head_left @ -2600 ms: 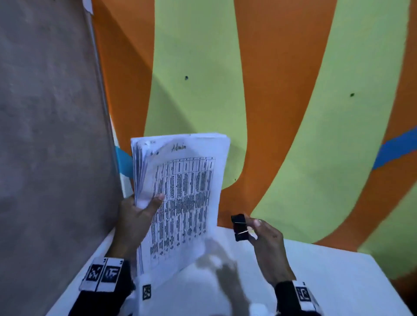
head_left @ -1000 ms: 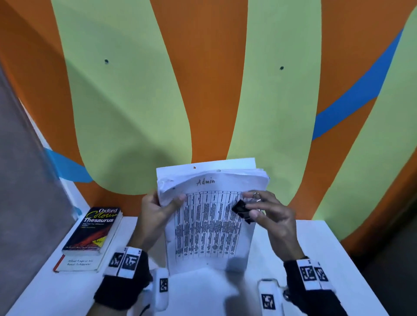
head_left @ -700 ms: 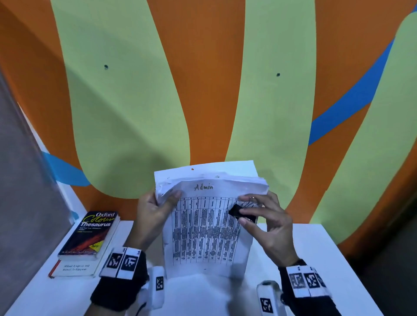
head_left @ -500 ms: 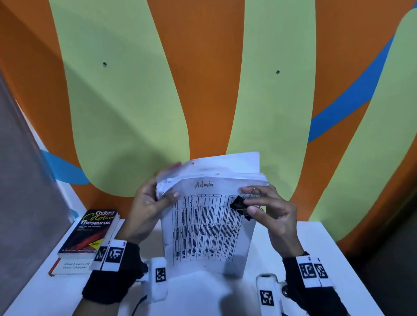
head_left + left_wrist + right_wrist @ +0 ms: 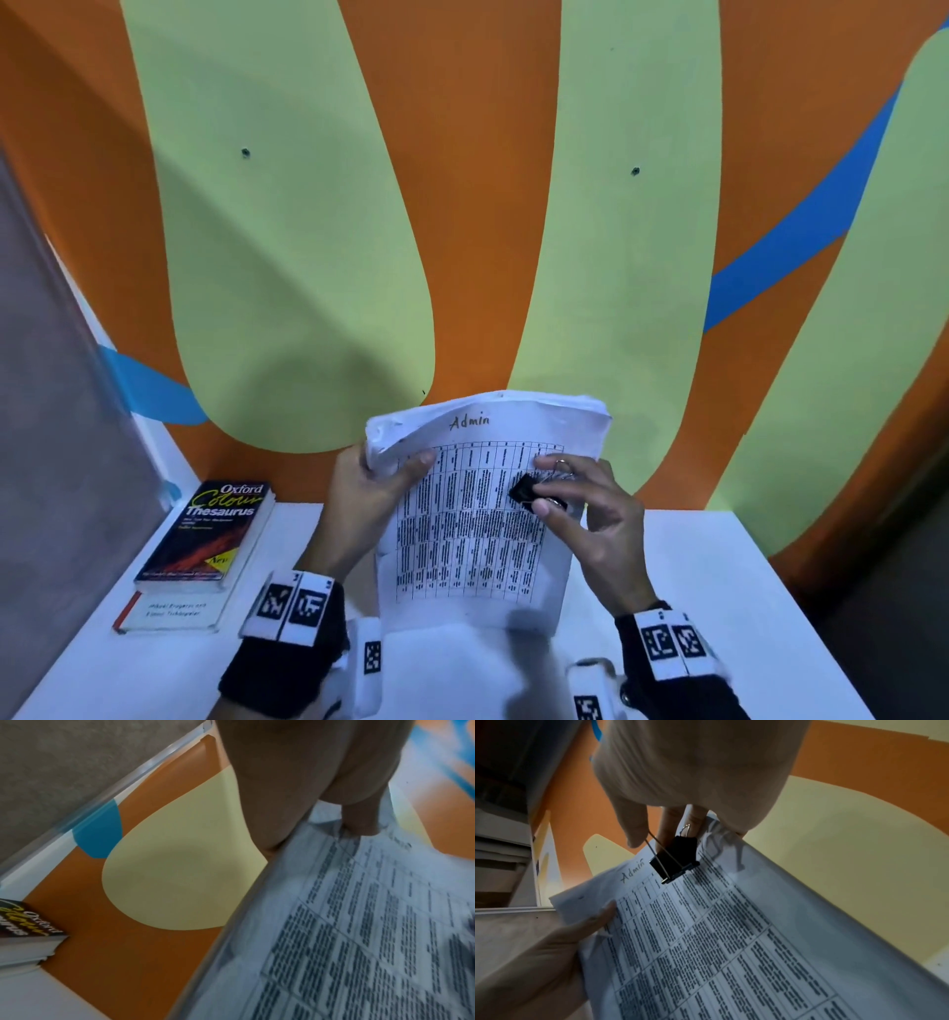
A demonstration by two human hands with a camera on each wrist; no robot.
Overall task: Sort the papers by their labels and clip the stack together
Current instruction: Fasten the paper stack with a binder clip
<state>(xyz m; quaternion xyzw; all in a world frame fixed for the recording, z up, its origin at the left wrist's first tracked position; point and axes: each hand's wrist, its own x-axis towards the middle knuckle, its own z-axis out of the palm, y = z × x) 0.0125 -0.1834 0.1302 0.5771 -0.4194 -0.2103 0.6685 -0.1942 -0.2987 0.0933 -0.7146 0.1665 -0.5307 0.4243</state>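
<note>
"Admin" is handwritten at the top of the front sheet of the papers [image 5: 482,519], above a printed table whose small print cannot be read. On the table [image 5: 719,580], to the left, a book [image 5: 205,534] is lying with "Oxford Colour Thesaurus" on its cover; it rests on a second book [image 5: 169,611] whose title is too blurred to read.

Compared with half a second ago, the papers are squared up: the back sheets that were fanned out above the top edge are now tucked level with the rest. The left fingers, then spread behind the upper left corner, are now closed on it. The clip [image 5: 526,488] is kept in much the same spot over the sheet.

The papers are held upright above the table, between the two hands. Their upper left edge is gripped by the left hand [image 5: 364,498], thumb on the front sheet. The black binder clip is pinched by its wire handles in the right hand [image 5: 590,514], in front of the upper right part of the front sheet and just below the top edge; it is not yet set over that edge.
</note>
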